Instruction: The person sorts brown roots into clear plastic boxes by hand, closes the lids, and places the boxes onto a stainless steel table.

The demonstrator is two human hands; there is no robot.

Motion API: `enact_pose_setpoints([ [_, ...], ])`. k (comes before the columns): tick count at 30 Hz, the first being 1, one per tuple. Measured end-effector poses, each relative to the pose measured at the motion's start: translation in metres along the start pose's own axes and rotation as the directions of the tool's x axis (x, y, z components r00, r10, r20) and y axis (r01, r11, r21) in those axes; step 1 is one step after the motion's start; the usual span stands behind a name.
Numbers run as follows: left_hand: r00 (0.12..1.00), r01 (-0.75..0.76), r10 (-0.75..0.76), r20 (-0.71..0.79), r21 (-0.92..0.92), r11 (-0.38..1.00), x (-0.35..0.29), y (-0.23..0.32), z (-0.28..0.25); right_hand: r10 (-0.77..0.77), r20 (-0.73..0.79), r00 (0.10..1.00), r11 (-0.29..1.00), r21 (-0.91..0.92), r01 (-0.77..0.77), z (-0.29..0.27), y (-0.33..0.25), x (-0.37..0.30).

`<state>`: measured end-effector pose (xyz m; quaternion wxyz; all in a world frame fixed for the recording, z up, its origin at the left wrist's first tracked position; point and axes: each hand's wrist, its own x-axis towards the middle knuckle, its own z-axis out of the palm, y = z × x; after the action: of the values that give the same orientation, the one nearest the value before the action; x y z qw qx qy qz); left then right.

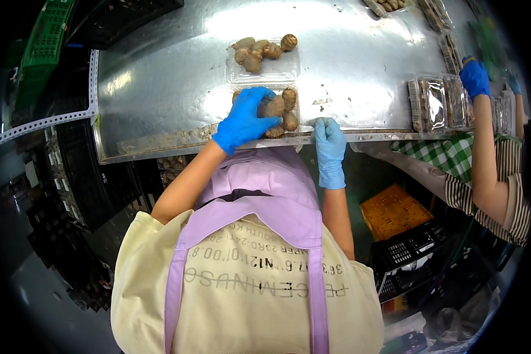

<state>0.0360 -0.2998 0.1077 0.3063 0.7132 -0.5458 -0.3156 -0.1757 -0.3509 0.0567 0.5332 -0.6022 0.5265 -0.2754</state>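
Blue-gloved left hand: lies over the near clear plastic tray, fingers curled down on a brown root at the tray's left half. The fingers wrap the root's left and upper side; whether it is lifted or resting among the others cannot be told.

Root in hand: knobbly, earthy, oval, its long axis running roughly away from the person, toward the far side of the table. It sits directly under the fingertips, no gap.

Other roots in the near tray: one upright at the far right corner, one below it, one low at the front; all touching or just beside the held root on its right.

Blue-gloved right hand: at the table's front edge, just right of the near tray. Fingertips rest at the tray's right front corner, fingers together and pointing away from the person, clamped on nothing that shows. It is the farther hand from the held root.

Second clear tray: just beyond the near one, holding a cluster of roots along its far side.

Metal table: shiny steel, soil crumbs along the front lip.

Co-worker's gloved hand: far right, well apart, over a row of sealed packs.
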Motion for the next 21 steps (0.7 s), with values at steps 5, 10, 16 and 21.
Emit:
enact_pose_setpoints([
  [5, 0.995, -0.037, 0.005, -0.100, -0.317, 0.948, -0.017, 0.023, 0.004, 0.067, 0.154, 0.986, 0.956, 0.273, -0.107, -0.009, -0.009, -0.003],
  [10, 0.957, -0.288, 0.285, -0.044, -0.113, 0.951, -0.024, 0.041, 0.017, -0.147, 0.283, 0.948, 0.943, 0.328, 0.049, -0.022, -0.050, -0.027],
  [16, 0.935, -0.341, 0.350, 0.054, -0.134, 0.931, -0.030, 0.053, 0.029, -0.171, 0.264, 0.949, 0.959, -0.178, 0.222, -0.042, -0.052, -0.040],
  [21, 0.849, -0.496, 0.508, 0.147, -0.109, 0.861, -0.024, 0.064, 0.033, -0.281, 0.223, 0.933, 0.856, -0.382, 0.349, -0.050, -0.033, -0.052],
])
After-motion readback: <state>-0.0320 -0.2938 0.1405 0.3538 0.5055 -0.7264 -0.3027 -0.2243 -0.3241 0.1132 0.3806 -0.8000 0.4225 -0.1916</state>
